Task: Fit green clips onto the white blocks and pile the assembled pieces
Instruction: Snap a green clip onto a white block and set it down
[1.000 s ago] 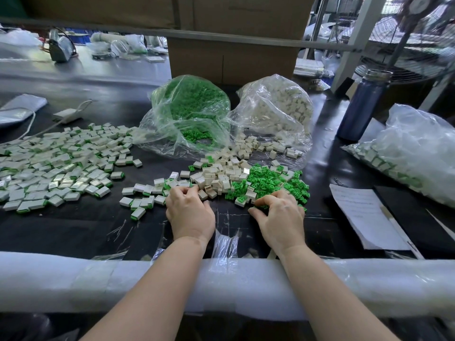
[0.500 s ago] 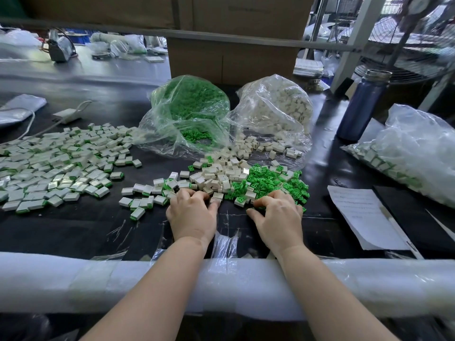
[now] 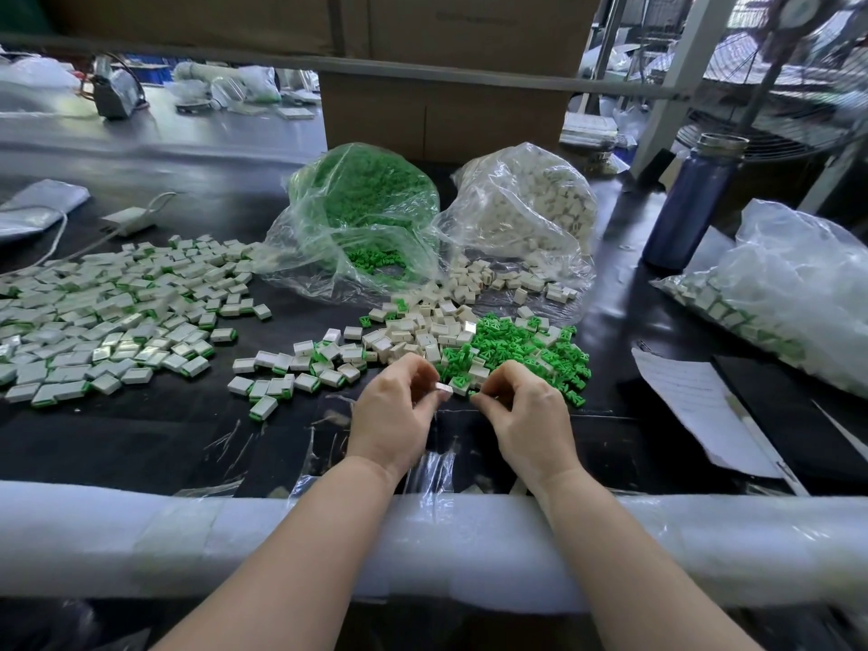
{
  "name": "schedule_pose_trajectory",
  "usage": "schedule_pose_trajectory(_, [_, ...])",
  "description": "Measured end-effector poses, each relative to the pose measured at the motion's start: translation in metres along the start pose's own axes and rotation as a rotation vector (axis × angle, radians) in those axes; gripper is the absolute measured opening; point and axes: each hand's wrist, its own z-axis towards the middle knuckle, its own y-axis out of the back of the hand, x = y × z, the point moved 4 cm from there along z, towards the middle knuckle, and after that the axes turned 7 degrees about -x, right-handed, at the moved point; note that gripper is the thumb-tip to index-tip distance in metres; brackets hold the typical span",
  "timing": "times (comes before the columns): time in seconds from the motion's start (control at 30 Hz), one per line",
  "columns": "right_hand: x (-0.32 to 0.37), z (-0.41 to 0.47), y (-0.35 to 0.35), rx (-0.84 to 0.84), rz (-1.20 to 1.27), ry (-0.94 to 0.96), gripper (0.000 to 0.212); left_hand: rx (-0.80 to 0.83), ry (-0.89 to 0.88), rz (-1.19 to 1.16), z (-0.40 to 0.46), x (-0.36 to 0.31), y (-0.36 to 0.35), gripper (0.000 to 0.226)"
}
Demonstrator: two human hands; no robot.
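My left hand [image 3: 392, 408] pinches a white block [image 3: 444, 387] just above the black table. My right hand [image 3: 526, 406] is curled beside it and pinches a small green clip [image 3: 473, 395] at its fingertips. The two hands sit close together in front of the loose parts. Behind them lie a heap of white blocks [image 3: 422, 333] and a heap of green clips [image 3: 526, 345]. A small group of assembled pieces [image 3: 291, 373] lies left of my left hand. A wide pile of assembled pieces [image 3: 108, 312] covers the table's left side.
Two open plastic bags stand at the back: green clips [image 3: 361, 204] and white blocks [image 3: 530, 204]. A dark blue bottle [image 3: 690, 204], a full bag [image 3: 789, 293] and papers [image 3: 695, 406] lie right. White foam padding [image 3: 141, 533] lines the near edge. A cardboard box [image 3: 446, 115] stands behind.
Both hands have lifted off the heaps and drawn toward each other. The left now holds a white block, the right a green clip.
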Motion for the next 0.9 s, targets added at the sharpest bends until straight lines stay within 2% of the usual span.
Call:
schedule_pose_trajectory(0.13, [0.0003, 0.0021, 0.0018, 0.015, 0.206, -0.057, 0.012, 0.066, -0.019, -0.158, -0.0002, -0.002, -0.0037, 0.016])
schedule_pose_trajectory(0.27, [-0.0005, 0.0036, 0.0037, 0.023, 0.452, -0.12, 0.016, 0.154, 0.055, -0.311, 0.0005, -0.0004, -0.0052, 0.018])
schedule_pose_trajectory(0.37, [-0.0003, 0.0042, 0.003, 0.049, 0.546, -0.131, 0.015, 0.205, 0.115, -0.394, -0.0001, 0.0007, -0.0064, 0.019])
schedule_pose_trajectory(0.57, [-0.0006, 0.0047, -0.0008, 0.091, 0.575, -0.125, 0.02, 0.271, 0.142, -0.385, -0.0013, 0.0016, -0.0093, 0.017])
schedule_pose_trajectory(0.7, [-0.001, 0.0045, 0.0018, 0.064, 0.582, -0.112, 0.017, 0.281, 0.12, -0.396, -0.0019, -0.0011, -0.0093, 0.018])
schedule_pose_trajectory(0.9, [0.0004, 0.0027, -0.0019, 0.127, 0.577, -0.123, 0.02, 0.264, 0.154, -0.402, -0.001, 0.0016, -0.0099, 0.014])
